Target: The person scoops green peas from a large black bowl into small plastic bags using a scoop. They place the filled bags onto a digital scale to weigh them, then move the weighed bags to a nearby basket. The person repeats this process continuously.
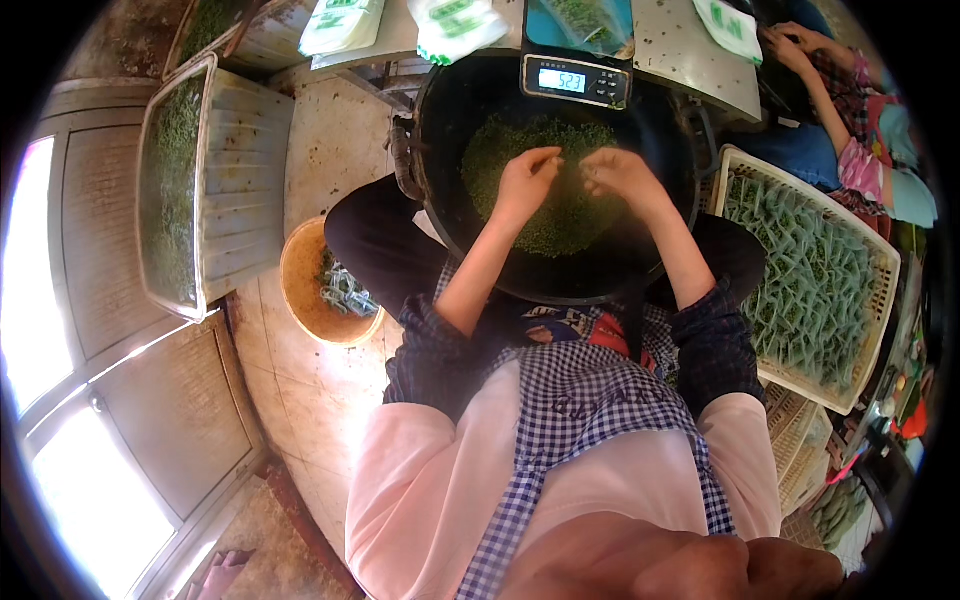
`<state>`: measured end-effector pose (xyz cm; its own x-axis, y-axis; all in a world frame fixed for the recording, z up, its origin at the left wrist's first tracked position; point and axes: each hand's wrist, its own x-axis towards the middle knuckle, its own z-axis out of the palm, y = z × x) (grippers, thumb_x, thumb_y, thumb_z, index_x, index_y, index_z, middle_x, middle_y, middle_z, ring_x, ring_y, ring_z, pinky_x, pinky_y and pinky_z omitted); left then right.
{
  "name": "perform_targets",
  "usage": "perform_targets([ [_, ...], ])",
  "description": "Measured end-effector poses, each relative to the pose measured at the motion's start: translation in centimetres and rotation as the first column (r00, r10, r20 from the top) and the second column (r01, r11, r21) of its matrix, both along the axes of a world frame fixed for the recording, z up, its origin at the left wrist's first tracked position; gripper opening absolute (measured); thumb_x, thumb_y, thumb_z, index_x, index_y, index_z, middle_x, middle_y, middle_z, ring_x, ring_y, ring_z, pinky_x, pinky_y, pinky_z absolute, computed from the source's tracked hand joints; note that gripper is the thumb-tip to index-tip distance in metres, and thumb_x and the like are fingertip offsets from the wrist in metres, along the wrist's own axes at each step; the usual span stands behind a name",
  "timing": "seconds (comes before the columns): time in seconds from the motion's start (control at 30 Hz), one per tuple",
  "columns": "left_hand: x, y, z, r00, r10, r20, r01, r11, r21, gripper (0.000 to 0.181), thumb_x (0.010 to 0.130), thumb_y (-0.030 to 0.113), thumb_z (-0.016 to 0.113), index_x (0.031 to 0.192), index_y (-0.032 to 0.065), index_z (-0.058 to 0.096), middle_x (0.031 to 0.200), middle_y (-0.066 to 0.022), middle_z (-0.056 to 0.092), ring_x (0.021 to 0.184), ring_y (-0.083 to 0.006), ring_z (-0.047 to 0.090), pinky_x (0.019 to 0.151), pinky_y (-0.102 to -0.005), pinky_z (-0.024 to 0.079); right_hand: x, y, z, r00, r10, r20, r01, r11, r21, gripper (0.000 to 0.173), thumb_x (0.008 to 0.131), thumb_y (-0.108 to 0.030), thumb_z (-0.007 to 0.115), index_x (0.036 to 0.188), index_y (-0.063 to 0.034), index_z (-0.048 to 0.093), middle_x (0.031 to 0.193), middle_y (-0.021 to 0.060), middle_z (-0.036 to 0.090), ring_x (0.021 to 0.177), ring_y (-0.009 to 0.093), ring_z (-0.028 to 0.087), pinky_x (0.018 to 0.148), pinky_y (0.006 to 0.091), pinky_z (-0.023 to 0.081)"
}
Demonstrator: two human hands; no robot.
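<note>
A wide black basin [600,279] stands between the person's knees, with a heap of small green plant pieces [559,225] in it. Over the heap, my left hand [531,176] has its thumb and fingertips brought together; whether a small piece is between them cannot be told. Close by on the right, my right hand [619,174] is curled, its fingertips facing the left hand; what it holds is too small to tell. Beyond the basin's far rim, a digital scale [576,80] with a lit display bears a plastic bag of greens [585,22].
Printed plastic bags [457,26] lie on the table [664,64]. At right, a crate [814,394] holds filled bags, near a co-worker's arms [821,97]. At left stand an orange bucket [300,292] and a large tub of greens [244,180].
</note>
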<state>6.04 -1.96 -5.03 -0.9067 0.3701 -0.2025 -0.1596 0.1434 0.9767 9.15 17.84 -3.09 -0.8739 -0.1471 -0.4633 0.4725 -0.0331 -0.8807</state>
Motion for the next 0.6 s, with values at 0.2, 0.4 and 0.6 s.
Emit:
perform_targets([
  [0.2,0.1,0.0,0.6,1.000,-0.005,0.023,0.005,1.000,0.013,0.029,0.091,0.013,0.053,0.114,-0.0035,0.059,0.098,-0.0103,0.066,0.087,-0.0143,0.061,0.077,-0.0281,0.047,-5.5,1.8,2.1,0.965,-0.249,-0.085,0.223,0.946,-0.233,0.031,0.086,-0.015,0.064,0.111,0.0032,0.058,0.096,0.0101,0.065,0.088,0.016,0.064,0.077,0.0247,0.053],
  [0.4,0.0,-0.5,0.8,0.999,0.021,0.042,-0.021,1.000,0.018,0.028,0.091,0.012,0.053,0.114,-0.0027,0.059,0.097,-0.0094,0.066,0.085,-0.0139,0.061,0.077,-0.0277,0.047,-10.5,2.3,3.7,0.906,-0.408,-0.112,0.373,0.895,-0.243,0.037,0.089,-0.013,0.059,0.120,0.0050,0.052,0.106,0.0120,0.063,0.097,0.017,0.062,0.082,0.0230,0.052],
  [0.6,-0.1,-0.6,0.8,0.997,0.047,0.066,-0.051,0.996,0.066,0.027,0.091,0.011,0.054,0.114,-0.0022,0.059,0.098,-0.0089,0.065,0.085,-0.0128,0.060,0.077,-0.0259,0.047,-5.0,1.6,0.4,0.875,-0.482,-0.039,0.421,0.800,-0.427,0.027,0.088,-0.010,0.059,0.111,0.0041,0.057,0.098,0.0108,0.064,0.089,0.016,0.064,0.077,0.0242,0.054],
])
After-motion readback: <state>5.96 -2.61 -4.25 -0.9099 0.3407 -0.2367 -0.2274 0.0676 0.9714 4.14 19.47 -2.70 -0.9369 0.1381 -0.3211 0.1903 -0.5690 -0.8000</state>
